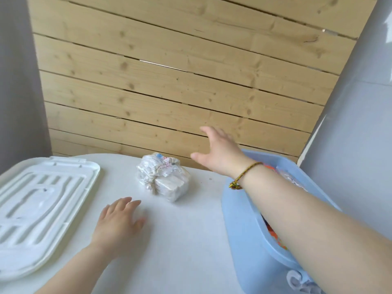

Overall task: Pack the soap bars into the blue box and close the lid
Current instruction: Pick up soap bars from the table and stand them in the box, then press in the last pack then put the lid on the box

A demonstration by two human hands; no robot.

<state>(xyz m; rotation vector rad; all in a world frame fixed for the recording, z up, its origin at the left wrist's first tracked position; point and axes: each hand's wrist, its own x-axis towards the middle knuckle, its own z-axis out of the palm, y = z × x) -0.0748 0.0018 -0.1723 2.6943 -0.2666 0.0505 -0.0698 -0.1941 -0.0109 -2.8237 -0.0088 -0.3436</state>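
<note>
One wrapped soap bundle [164, 179] lay between my spread, empty right hand [218, 153] and flat, empty left hand [118, 225].

A plain domestic corner, perhaps a balcony or storage nook: pale knotty pine-plank wall [180, 77], grey side panels [19, 81], and a smooth white worktop [180, 240].

I see a bright, evenly lit scene with soft daylight and no harsh glare. Shadows are faint: a pale one lies on the white table [186, 230] beside the left hand [118, 228]. The right hand [218, 153] shows slight motion blur. Wide-angle distortion bends the wooden planks [180, 81] and the frame edges.
</note>
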